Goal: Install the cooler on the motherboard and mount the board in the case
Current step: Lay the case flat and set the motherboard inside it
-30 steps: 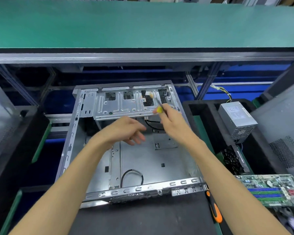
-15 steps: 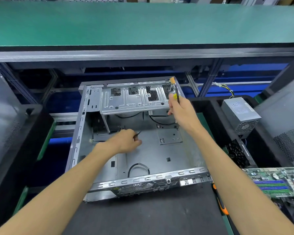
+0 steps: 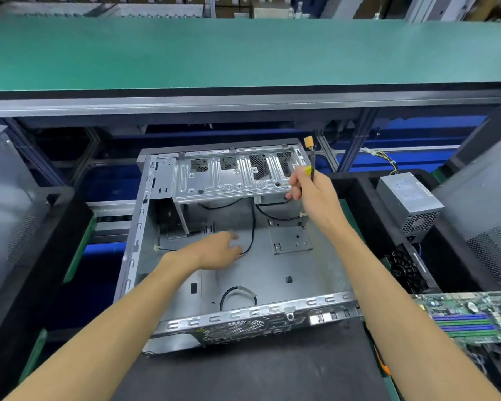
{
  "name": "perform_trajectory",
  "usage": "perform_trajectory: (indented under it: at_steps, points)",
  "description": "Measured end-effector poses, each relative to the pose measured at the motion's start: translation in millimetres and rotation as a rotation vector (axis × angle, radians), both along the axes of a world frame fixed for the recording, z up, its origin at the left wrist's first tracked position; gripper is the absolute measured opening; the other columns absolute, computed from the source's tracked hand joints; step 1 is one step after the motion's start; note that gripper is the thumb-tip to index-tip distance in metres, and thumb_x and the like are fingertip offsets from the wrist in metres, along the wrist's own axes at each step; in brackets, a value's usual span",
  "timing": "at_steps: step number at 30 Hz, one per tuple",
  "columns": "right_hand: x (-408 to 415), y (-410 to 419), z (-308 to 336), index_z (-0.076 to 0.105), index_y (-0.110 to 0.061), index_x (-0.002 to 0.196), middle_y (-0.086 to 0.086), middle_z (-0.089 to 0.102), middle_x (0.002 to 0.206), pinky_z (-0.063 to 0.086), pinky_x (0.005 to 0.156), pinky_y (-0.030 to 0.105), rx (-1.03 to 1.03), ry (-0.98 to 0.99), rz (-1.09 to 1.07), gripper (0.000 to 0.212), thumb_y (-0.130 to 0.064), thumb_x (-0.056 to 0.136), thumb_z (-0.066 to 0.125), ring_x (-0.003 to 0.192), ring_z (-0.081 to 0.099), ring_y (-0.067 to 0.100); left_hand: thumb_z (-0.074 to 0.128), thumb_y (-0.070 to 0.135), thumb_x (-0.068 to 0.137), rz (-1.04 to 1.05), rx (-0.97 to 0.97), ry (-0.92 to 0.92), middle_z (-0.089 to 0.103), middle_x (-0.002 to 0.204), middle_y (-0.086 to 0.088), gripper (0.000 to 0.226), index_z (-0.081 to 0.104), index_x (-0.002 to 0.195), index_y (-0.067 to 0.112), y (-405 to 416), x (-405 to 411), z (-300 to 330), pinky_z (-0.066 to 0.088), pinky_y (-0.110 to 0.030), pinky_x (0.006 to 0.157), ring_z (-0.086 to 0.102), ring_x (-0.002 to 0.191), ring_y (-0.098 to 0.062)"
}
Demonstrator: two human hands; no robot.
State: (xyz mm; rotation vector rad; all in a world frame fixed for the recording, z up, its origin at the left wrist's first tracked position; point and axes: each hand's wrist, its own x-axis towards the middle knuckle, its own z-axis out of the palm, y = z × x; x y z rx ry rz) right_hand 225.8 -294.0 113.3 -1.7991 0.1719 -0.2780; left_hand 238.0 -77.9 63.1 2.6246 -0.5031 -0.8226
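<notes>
Two hands in one case (image 3: 145,227); one motherboard (image 3: 472,316) alongside.

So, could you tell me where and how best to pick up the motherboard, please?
Probably by its two long bare edges, coming from above: the motherboard lies flat, components up, right of the case, so pinching the rim avoids the slots and chips. Its far right end is out of view.

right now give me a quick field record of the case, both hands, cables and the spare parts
case: open case, no board inside
left hand: left hand low in the case at a black cable
right hand: right hand holds up a cable with an orange plug
motherboard: motherboard outside the case, right
power supply: power supply in the right tray
fan: black fan beside the case
</notes>
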Motion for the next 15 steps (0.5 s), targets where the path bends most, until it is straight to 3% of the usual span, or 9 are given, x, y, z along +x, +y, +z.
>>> perform_trajectory:
  at_steps: [2,4,6,8,10,12,15]
  points:
    - [-1,0,0,0.057,-0.013,0.081,-0.001,0.049,0.062,0.056,0.081,0.025,0.005,-0.005,0.001,0.04,-0.028,0.111,0.035,0.073,0.056,0.018,0.046,0.034,0.1,0.087,-0.15,-0.079,0.07,0.109,-0.012,0.055,0.028,0.15,0.018,-9,7,1,0.045,-0.029,0.08,0.064,0.099,-0.024]
    - [0,0,0,0.057,-0.012,0.082,0.0,0.049,0.063,0.056,0.085,0.032,0.016,-0.002,0.008,0.039,-0.028,0.111,0.036,0.072,0.054,0.018,0.049,0.035,0.1,0.117,-0.244,-0.159,0.071,0.084,-0.005,0.051,0.037,0.147,0.02,-17,13,6,0.042,-0.026,0.067,0.064,0.073,-0.011]
    - [0,1,0,0.058,-0.012,0.081,-0.001,0.049,0.062,0.057,0.087,0.036,0.029,0.002,0.0,0.039,-0.027,0.11,0.037,0.068,0.053,0.013,0.05,0.039,0.1,0.108,-0.29,-0.14,0.065,0.062,0.004,0.034,0.063,0.124,0.02,-22,16,13,0.041,-0.022,0.061,0.059,0.049,-0.003]
    - [1,0,0,0.059,-0.013,0.08,-0.004,0.05,0.06,0.057,0.089,0.04,0.032,0.006,-0.01,0.039,-0.028,0.11,0.038,0.064,0.052,0.009,0.048,0.049,0.099,-0.002,-0.219,-0.022,0.046,0.041,0.009,0.041,0.076,0.098,0.019,-23,13,22,0.039,-0.018,0.054,0.054,0.039,-0.006]
    - [0,-1,0,0.06,-0.013,0.081,-0.008,0.05,0.058,0.056,0.09,0.043,0.01,0.012,-0.003,0.039,-0.027,0.11,0.038,0.062,0.052,0.006,0.047,0.059,0.096,-0.191,-0.113,0.197,0.039,0.042,0.007,0.046,0.078,0.094,0.026,-21,1,32,0.04,-0.017,0.06,0.053,0.042,-0.006]
    - [0,0,1,0.06,-0.012,0.081,-0.013,0.047,0.054,0.054,0.082,0.047,-0.03,0.026,0.027,0.038,-0.027,0.109,0.039,0.058,0.048,0.007,0.054,0.062,0.091,-0.304,-0.141,0.388,0.047,0.051,0.002,0.04,0.078,0.094,0.03,-17,-11,42,0.04,-0.018,0.072,0.055,0.052,-0.007]
    - [-1,0,2,0.06,-0.018,0.078,-0.012,0.041,0.053,0.041,0.065,0.037,-0.116,0.041,0.06,0.038,-0.031,0.108,0.042,0.056,0.039,0.013,0.063,0.053,0.09,-0.324,-0.464,0.33,0.06,0.056,0.007,0.03,0.079,0.086,0.027,-16,-27,68,0.038,-0.014,0.061,0.049,0.054,-0.006]
